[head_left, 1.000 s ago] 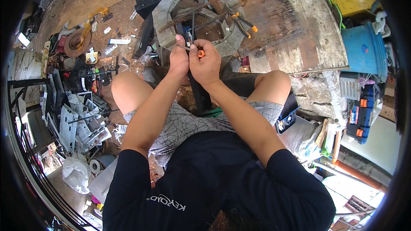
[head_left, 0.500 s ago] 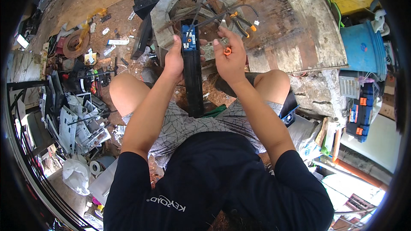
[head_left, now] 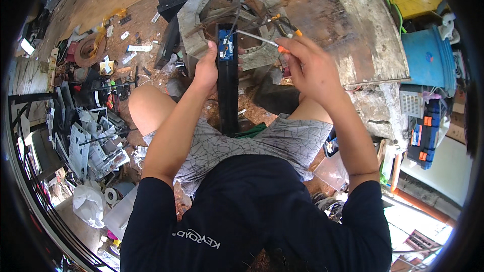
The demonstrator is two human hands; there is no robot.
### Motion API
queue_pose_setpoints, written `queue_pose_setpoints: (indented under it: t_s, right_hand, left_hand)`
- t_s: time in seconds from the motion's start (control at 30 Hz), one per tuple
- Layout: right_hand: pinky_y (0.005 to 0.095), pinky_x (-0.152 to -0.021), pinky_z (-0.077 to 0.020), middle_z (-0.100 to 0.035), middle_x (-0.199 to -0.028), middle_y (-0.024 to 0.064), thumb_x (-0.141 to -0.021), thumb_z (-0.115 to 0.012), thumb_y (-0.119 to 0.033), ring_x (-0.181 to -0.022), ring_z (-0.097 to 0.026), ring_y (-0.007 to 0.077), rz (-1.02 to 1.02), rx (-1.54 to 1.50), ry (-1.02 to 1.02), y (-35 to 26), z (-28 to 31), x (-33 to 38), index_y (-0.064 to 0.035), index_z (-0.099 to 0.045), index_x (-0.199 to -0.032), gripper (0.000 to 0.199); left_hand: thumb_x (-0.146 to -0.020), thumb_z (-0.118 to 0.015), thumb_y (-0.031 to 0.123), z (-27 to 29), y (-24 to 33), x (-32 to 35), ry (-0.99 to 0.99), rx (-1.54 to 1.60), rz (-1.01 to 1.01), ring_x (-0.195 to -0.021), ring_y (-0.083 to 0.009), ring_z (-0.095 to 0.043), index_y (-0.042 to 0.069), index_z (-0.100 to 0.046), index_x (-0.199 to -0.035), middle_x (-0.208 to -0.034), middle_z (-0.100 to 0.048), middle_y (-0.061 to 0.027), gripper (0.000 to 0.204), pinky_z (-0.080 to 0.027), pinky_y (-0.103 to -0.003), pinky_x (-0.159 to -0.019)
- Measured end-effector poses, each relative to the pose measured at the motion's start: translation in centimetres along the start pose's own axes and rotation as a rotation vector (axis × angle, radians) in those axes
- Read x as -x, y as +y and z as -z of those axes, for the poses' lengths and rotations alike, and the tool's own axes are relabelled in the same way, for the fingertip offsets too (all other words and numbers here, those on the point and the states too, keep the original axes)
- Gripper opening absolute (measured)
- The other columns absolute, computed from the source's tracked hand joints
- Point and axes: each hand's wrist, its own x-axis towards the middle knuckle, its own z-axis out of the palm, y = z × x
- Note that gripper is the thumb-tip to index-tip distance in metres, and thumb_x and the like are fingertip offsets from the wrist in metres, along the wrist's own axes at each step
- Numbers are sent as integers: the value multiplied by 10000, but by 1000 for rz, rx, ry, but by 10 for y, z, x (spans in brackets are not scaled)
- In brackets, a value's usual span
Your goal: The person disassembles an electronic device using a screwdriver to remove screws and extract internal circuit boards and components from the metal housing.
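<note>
A long black bar-shaped casing (head_left: 228, 95) lies lengthwise between my knees, its near end by my shorts. Set into its far end is a blue circuit board (head_left: 227, 53) with a dark cable running up from it. My left hand (head_left: 204, 73) is wrapped around the casing's left side, thumb along the edge and fingertips showing on the right. In my right hand (head_left: 315, 70) is a screwdriver (head_left: 258, 38) with an orange handle. Its metal shaft points left, and the tip is at the board's upper right edge; whether it touches cannot be told.
Beyond the casing is a grey ring-shaped block (head_left: 189, 20) holding scrap. Orange-and-black pliers (head_left: 291, 26) lie past my right hand. Metal scrap (head_left: 96, 143) is heaped at left. A blue bucket (head_left: 428, 60) and a dark toolbox (head_left: 426, 131) stand at right.
My right hand has moved right and turned, so the screwdriver's shaft now reaches left toward the board. My right knee has shifted. The left hand and casing have barely moved.
</note>
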Motion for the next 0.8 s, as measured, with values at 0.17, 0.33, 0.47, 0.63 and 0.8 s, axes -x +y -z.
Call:
queue_pose_setpoints:
  t_s: [0.17,0.33,0.47,0.63,0.8]
  right_hand:
    - [378,-608,-519,-626,-874,73,-828,-623,-81,-713,-637,286,124,152,53,-11,13,-14,-114,-691,-1042,226]
    - [399,-625,-540,-603,-842,72,-787,-627,-122,-780,-651,271,115,322,-5,-15,11,-24,-106,-685,-997,219]
    - [398,-613,-541,-602,-837,70,-783,-636,-133,-783,-653,264,193,354,5,-13,8,-29,-102,-685,-985,210]
    - [393,-605,-541,-608,-809,63,-771,-646,-162,-749,-660,258,263,392,-75,-13,12,-40,-100,-685,-910,158]
    - [398,-610,-535,-633,-751,76,-740,-667,-180,-694,-656,276,424,498,-248,-10,33,-72,-93,-696,-787,103]
  left_hand:
    - [-1015,-201,532,-2,0,0,-25,-37,3,-886,-211,-626,17,-514,-1258,-1099,-631,-141,650,-551,-369,-779]
    - [-1020,-174,520,-3,0,1,-8,-48,0,-884,-214,-638,28,-545,-1225,-1115,-650,-130,649,-552,-367,-787]
    - [-1013,-191,541,-3,0,1,-30,-87,-17,-869,-198,-641,33,-547,-1220,-1105,-655,-127,655,-551,-353,-767]
    - [-997,-207,578,-3,-2,1,-81,-188,-32,-800,-172,-648,48,-567,-1186,-1014,-669,-107,668,-549,-327,-711]
    - [-963,-235,645,-2,-4,5,-115,-208,88,-712,-177,-644,54,-580,-1123,-905,-662,-81,703,-547,-323,-645]
